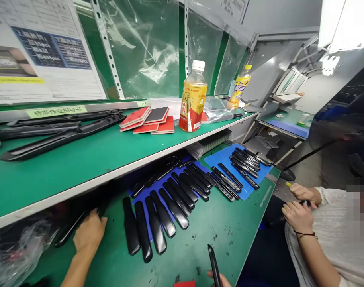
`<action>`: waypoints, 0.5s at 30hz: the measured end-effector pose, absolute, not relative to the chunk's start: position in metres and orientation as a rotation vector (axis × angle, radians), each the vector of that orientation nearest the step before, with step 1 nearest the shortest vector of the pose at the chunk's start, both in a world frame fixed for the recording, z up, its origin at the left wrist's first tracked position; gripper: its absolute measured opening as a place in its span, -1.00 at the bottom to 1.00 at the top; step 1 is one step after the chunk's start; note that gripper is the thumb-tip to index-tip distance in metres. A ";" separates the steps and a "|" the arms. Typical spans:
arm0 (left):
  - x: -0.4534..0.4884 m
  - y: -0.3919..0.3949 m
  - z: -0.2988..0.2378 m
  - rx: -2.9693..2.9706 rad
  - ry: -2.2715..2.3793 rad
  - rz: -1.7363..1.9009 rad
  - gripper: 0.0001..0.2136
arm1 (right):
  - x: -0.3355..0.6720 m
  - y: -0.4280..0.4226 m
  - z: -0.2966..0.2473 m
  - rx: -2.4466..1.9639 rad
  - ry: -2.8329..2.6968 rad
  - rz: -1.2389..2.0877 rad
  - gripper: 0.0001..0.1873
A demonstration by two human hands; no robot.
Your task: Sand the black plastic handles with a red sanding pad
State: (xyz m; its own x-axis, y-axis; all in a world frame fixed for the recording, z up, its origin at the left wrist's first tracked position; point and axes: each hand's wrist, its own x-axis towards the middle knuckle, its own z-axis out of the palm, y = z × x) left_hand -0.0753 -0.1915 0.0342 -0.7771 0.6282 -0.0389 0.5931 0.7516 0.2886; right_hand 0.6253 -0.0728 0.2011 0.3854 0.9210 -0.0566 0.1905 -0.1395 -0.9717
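Note:
My left hand [91, 231] reaches under the shelf at the left, its fingers curled round one end of a long black plastic shell [69, 232]. At the bottom edge my right hand [225, 282], mostly out of view, grips a slim, curved black plastic piece [213, 263] that points upward. A red block [184, 284] shows partly to the left of it. Between my hands, several glossy black plastic shells [156, 223] lie side by side in a slanting row, partly on a blue sheet [146, 213].
A green shelf [89, 159] overhangs the bench [194, 247], bearing red sanding pads [162, 126], a drink bottle [194, 97] and long black parts [65, 133]. More black parts lie on a blue mat [247, 189]. Clear plastic bags [23, 247] sit at left; a co-worker's hands [300, 211] are at right.

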 end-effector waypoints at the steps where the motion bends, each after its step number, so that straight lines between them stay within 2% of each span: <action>1: -0.076 -0.192 0.033 1.003 2.783 0.390 -0.46 | 0.626 -0.073 0.198 -1.590 -1.014 0.888 -0.32; 6: -0.061 -0.192 0.017 1.102 2.686 0.368 -0.50 | 0.624 -0.082 0.186 -1.564 -1.057 0.915 -0.60; 9: -0.042 -0.190 0.008 1.140 2.741 0.343 -0.48 | 0.625 -0.085 0.186 -1.575 -1.108 0.927 -0.59; 13: -0.026 -0.189 0.011 1.245 2.797 0.316 -0.47 | 0.626 -0.083 0.190 -1.605 -1.140 0.931 -0.44; 15: -0.032 -0.189 0.016 1.274 2.828 0.320 -0.51 | 0.620 -0.080 0.192 -1.607 -1.145 0.961 -0.46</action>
